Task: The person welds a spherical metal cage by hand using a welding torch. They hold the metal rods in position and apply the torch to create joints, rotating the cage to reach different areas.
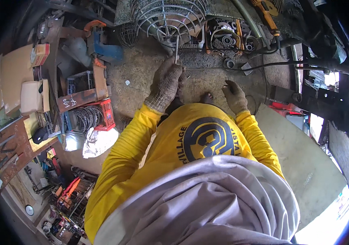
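Observation:
My left hand (167, 81), in a grey-brown knitted glove, is closed around a thin metal rod (177, 51). Beyond the hand, the rod's upper end meets the lower edge of a round metal wire cage (168, 18); whether it is joined to the cage or only touches it, I cannot tell. My right hand (235, 98), gloved alike, hangs low over the floor to the right with fingers loosely apart and nothing visible in them. A bare foot (207, 98) shows between the hands.
A blue metal clamp or vise (103, 47) stands at the left, above a red crate (107, 114) of coiled wire. Metal rings lie in a bin (227, 38) at the far side. An orange-yellow power tool (266, 16) and a dark cable (272, 64) are at the right.

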### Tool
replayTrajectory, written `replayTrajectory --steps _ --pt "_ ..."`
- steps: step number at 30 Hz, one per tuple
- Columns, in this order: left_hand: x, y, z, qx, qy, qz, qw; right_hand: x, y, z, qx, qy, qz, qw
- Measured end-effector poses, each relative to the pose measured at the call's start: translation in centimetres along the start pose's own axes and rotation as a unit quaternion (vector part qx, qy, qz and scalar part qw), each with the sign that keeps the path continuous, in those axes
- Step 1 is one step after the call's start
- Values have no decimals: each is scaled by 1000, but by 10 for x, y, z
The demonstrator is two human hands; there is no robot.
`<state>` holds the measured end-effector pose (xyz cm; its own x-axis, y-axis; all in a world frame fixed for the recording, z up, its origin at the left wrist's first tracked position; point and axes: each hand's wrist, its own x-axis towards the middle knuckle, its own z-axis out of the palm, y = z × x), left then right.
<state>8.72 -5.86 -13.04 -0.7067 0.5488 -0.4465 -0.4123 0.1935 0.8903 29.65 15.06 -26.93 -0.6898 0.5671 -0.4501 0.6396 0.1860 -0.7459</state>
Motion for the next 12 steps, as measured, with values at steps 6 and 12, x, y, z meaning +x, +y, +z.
replayTrajectory --steps 6,12 --pt "13 -11 40 -156 -4 3 988 -4 4 -5 -53 10 -7 999" --pt "26 -22 45 -133 6 37 990 -8 32 -14 -26 20 13 999"
